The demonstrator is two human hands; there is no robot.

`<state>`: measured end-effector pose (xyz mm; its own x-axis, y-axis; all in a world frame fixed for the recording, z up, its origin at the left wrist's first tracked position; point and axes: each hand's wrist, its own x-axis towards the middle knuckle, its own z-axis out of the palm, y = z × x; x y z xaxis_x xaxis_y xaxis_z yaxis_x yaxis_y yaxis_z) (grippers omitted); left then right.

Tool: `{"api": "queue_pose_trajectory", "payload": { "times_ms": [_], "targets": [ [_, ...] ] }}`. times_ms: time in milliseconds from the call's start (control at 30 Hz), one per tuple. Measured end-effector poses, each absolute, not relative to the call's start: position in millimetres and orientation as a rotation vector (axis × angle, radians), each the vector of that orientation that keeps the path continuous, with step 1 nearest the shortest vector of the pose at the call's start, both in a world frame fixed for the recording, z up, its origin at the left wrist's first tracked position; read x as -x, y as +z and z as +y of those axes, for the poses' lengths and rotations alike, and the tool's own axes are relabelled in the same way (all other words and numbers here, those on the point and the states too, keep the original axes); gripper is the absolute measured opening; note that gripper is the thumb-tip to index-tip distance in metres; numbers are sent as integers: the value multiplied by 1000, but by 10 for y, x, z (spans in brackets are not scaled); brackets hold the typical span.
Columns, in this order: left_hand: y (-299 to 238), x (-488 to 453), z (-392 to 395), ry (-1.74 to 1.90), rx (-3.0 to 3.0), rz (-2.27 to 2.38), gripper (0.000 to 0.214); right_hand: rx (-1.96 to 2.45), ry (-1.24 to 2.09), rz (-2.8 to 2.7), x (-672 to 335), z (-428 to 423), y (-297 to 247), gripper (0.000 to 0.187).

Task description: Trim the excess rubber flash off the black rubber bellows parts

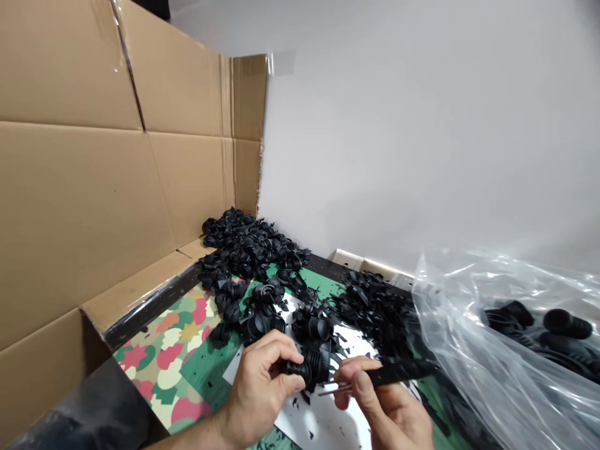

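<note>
My left hand (257,381) pinches a black ribbed rubber bellows (300,370) between thumb and fingers. Just to its right, my right hand (384,400) is closed around a thin-tipped metal tool with a black-wrapped handle (398,372). Its slim metal tips point left toward the bellows, and whether they touch it I cannot tell. Close behind both hands lie more black ribbed bellows (257,325) with ragged flaps of rubber. Under the hands is a white sheet (323,419) strewn with small black scraps.
A large heap of black bellows (253,240) rises against the cardboard wall (187,169) at the back left. Black rubber trimmings (375,306) are piled at the back right. A clear plastic bag (450,325) with black ribbed parts stands at right. Patterned paper (173,356) lies at left.
</note>
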<state>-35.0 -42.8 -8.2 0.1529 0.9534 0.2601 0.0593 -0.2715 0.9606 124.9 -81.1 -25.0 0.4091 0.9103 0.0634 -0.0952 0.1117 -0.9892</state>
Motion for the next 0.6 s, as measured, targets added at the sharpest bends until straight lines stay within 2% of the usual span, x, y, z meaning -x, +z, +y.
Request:
{"api": "queue_pose_trajectory", "payload": {
  "times_ms": [300, 600],
  "targets": [
    [-90, 353, -428, 1276, -1508, 1006, 17, 1200, 1146, -914, -1243, -752, -308, 51],
    [-59, 325, -415, 1175, -1252, 1012, 24, 1224, 1061, -1113, -1134, -748, -422, 48]
  ]
}}
